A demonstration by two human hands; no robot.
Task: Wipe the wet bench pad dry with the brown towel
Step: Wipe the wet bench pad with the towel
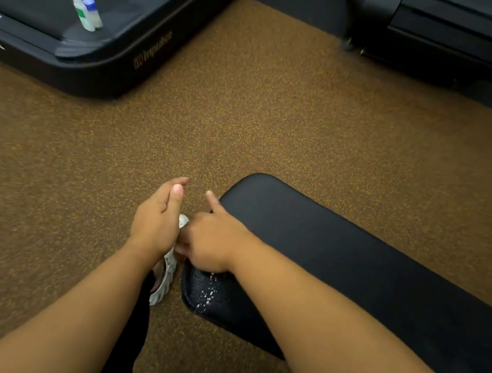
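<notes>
The black bench pad (339, 259) runs from the centre toward the lower right. Water droplets (207, 298) glisten on its near left corner. My left hand (157, 220) hovers over the floor just left of the pad, flat, with fingers together and nothing in it. My right hand (212, 240) rests at the pad's left edge, index finger pointing forward and the other fingers curled in; I see nothing held. My two hands almost touch. No brown towel is in view.
A white shoe (168, 274) on my foot stands on the brown speckled floor (249, 116) beside the pad. A black treadmill (93, 43) at upper left carries two spray bottles (87, 11). Another dark machine (455, 35) sits at upper right.
</notes>
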